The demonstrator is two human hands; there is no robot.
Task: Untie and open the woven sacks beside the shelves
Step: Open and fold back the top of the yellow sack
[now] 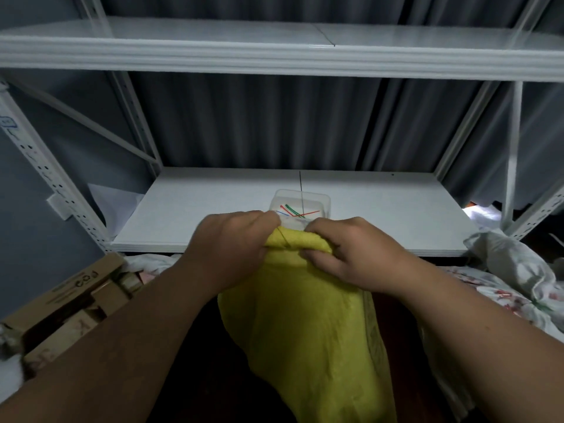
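Note:
A yellow woven sack (pixel 305 325) stands upright in front of me, below the white shelf. Its top is gathered and rolled into a tight bunch, with a thin dark tie crossing it between my hands. My left hand (pixel 235 239) grips the left side of the bunched top. My right hand (pixel 345 251) grips the right side, fingers curled over the cloth. The sack's mouth is closed. A pale woven sack (pixel 512 261) lies crumpled at the right, beside the shelf post.
A white metal shelf (pixel 381 218) lies just beyond my hands, holding a clear plastic tub (pixel 302 203) with coloured ties inside. Cardboard boxes (pixel 76 300) are stacked at the left. Flowered fabric (pixel 500 297) lies at the right. A grey curtain hangs behind.

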